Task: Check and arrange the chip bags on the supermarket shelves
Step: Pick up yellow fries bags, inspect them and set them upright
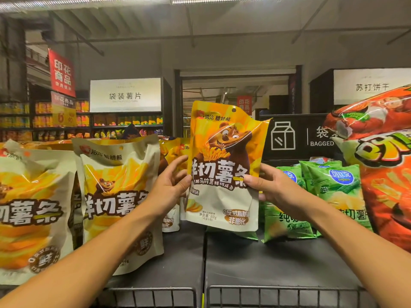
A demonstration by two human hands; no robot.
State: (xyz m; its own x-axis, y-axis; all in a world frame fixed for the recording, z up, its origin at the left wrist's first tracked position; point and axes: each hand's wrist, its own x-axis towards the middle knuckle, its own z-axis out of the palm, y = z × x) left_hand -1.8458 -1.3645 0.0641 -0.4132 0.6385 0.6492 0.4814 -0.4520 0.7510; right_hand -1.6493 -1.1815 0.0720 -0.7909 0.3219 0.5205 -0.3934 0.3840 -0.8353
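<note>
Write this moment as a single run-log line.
right hand: grips bear fries bag | left hand: open at bag's left edge | bag: upright above shelf | green chip bags: to the right

yellow bear bag (224,167) upright, pinched by right hand (274,188), left hand (170,185) touching

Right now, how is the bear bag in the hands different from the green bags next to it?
The held bear bag is yellow and white; the green bags are green with a blue logo. The bear bag is lifted upright, gripped by the right hand with the left hand at its edge; the green bags lean on the shelf, untouched. Both are snack bags.
</note>
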